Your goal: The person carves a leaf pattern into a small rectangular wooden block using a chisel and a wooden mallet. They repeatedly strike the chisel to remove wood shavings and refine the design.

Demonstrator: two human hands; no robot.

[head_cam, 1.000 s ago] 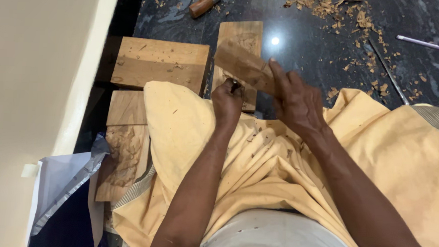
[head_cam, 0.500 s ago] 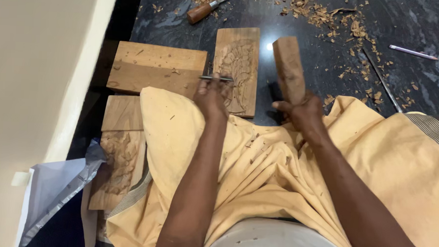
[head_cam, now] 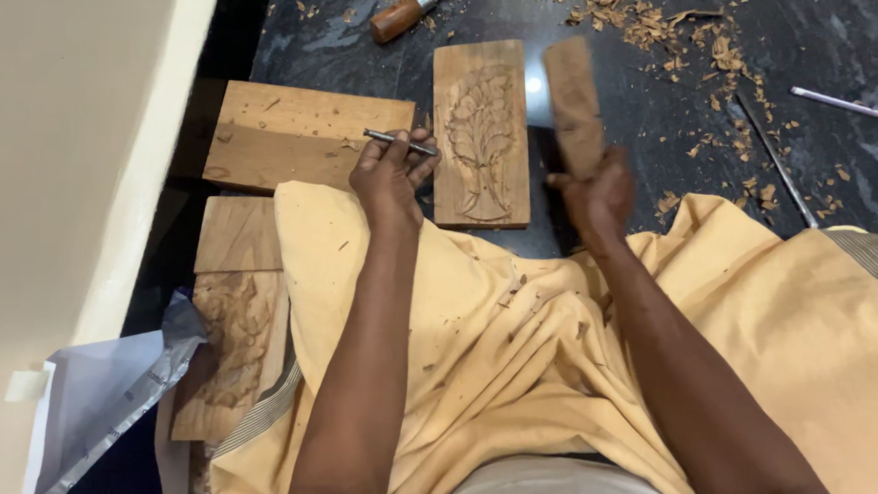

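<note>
Woodcarving seen from above, on a dark stone floor strewn with shavings. At far left, a pale wall and crumpled paper are seen, then plain wooden boards beside a yellow cloth spread over the lap. The left hand is closed around a slim metal chisel, held sideways just beside the left edge of a carved panel, which lies flat on the floor with a leafy relief cut into it. Further right, the right hand is gripped around the lower end of a wooden block, raised upright like a mallet, clear of the panel. For a clean cut, the chisel tip would best be seated in the relief before being struck, with light, square blows. A wooden-handled tool lies beyond; a thin rod lies far right.
</note>
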